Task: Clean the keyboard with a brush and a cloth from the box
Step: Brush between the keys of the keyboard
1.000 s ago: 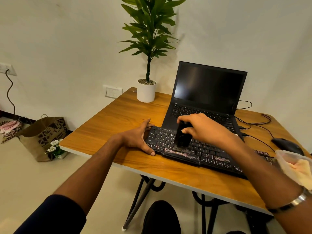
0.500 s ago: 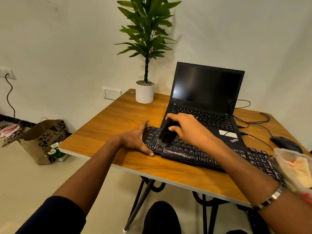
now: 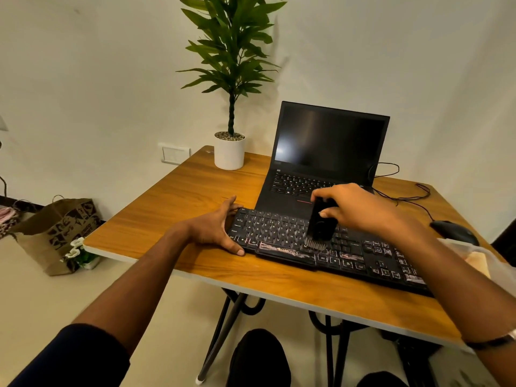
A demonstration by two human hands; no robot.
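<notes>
Two hands work at a wooden table (image 3: 178, 196): the left hand (image 3: 215, 229), fingers spread and straight, steadies the left end of a black keyboard (image 3: 360, 252) lying along the near edge. At the middle, the right hand (image 3: 360, 209) grips a black brush (image 3: 321, 223), bristles down on the lower key rows. At far right, a clear plastic box (image 3: 474, 255) appears to hold a pale cloth, partly hidden behind the forearm.
</notes>
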